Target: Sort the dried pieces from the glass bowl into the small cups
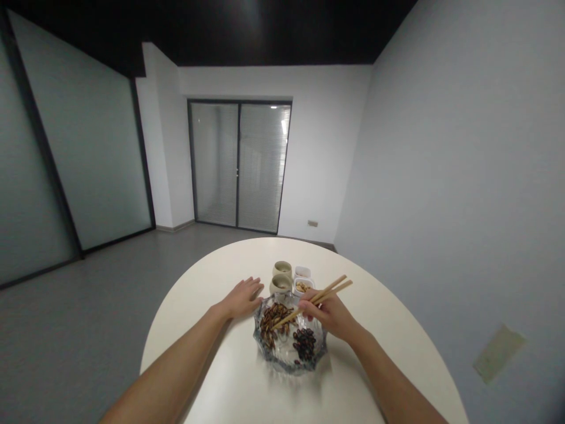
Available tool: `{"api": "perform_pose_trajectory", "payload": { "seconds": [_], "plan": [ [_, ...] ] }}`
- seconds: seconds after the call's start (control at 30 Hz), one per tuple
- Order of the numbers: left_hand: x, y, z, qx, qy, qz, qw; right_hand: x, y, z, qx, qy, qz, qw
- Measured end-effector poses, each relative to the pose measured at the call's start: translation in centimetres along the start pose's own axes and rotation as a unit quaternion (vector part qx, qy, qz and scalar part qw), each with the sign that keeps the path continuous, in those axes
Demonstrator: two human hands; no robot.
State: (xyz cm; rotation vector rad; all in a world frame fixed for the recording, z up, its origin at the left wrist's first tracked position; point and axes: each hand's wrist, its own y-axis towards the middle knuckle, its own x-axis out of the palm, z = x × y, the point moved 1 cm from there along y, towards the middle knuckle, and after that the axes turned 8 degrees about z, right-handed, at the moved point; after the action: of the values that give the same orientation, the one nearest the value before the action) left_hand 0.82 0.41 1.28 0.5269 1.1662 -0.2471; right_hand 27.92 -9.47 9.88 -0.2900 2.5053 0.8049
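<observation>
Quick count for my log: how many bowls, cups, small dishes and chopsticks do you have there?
Glass bowl: 1
Ceramic cups: 2
White square dishes: 2
Chopsticks, in the right hand: 2
Total: 7

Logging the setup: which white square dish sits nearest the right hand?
The front white square dish holding tan pieces, just beyond the right hand; the other white dish sits behind it, farther away.
</observation>
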Motion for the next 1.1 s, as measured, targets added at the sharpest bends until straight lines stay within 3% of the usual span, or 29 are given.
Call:
{"api": "perform_pose_trajectory", "payload": {
  "seconds": [0.3, 0.6, 0.8, 1.1],
  "plan": [
    [0.1, 0.0, -0.1, 0.0, -0.002, -0.001, 1.0, 0.4, 0.2, 0.8, 0.015, 0.036, 0.051, 0.998],
    [0.1, 0.2, -0.1, -0.002, -0.003, 0.001, 1.0, 0.9, 0.1, 0.5, -0.016, 0.011, 0.007, 1.0],
    [0.0, 0.1, 0.1, 0.004, -0.001, 0.007, 1.0, 1.0, -0.1, 0.4, 0.004, 0.03, 0.009, 0.999],
    [0.0, -0.1, 0.0, 0.001, -0.009, 0.002, 1.0, -0.1, 0.2, 0.6, 0.029, 0.073, 0.085, 0.993]
  ]
}}
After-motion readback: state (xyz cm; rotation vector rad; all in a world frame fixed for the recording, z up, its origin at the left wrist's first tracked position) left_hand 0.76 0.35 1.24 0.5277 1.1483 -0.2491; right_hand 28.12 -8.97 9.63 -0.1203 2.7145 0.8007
